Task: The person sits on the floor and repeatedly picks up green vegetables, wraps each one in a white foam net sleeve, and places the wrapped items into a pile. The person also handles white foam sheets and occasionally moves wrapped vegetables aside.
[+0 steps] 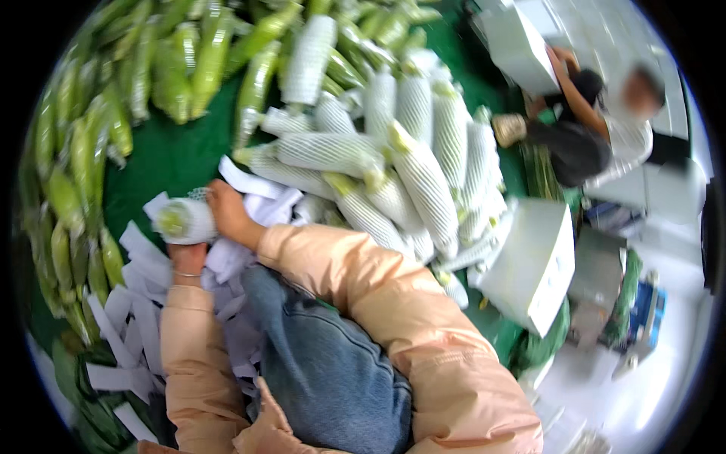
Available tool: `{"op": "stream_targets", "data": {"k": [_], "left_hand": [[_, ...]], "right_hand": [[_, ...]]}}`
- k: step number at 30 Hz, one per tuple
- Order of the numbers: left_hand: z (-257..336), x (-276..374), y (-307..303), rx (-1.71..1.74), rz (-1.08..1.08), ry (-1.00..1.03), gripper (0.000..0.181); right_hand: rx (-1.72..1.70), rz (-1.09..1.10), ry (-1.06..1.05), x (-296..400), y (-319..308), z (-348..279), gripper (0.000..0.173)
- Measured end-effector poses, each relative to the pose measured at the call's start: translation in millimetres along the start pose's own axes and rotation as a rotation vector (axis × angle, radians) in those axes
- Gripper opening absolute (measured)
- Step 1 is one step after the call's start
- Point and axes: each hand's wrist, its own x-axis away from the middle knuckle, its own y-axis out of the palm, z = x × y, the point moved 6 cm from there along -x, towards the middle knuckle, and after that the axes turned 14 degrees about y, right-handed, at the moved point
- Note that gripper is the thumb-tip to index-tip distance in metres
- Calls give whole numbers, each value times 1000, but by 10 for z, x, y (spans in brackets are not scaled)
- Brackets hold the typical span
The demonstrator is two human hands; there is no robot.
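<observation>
An ear of corn (173, 221), its green end facing the camera, is wrapped in white foam netting. My left hand (188, 262) holds it from below, partly hidden behind it. At its right side, my right hand (227, 211) grips the netting. White foam sleeves (148, 329) lie in a loose heap under and around both hands. To the right is a pile of net-wrapped ears of corn (422, 181). Ears of corn in clear film and green husk (212, 62) lie beyond and along the left.
A green mat (164, 164) covers the floor. White foam boxes (524, 255) stand at the right. A seated co-worker (590, 125) at the upper right has hands on another white foam box (519, 48). A blue object (644, 312) stands at the far right.
</observation>
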Motion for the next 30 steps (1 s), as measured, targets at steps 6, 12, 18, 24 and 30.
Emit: {"op": "stream_targets", "data": {"k": [6,12,18,24,30], "left_hand": [[414,533,574,-237,-325,-174,52],[879,252,604,-2139,-377,1017,56],[682,276,-492,-2257,13,463,83],[671,308,-492,-2486,-4,153,64],[828,306,-230,-2379,77,287,68]], "right_hand": [[149,-156,-576,992,-764,-1543,72],[-188,-63,-207,1695,-2081,-1301,73],[136,967,-42,2705,-5223,-98,75],[520,1021,410,2574,-6067,1501,73],[628,944,490,2325,-5768,1109,42]]}}
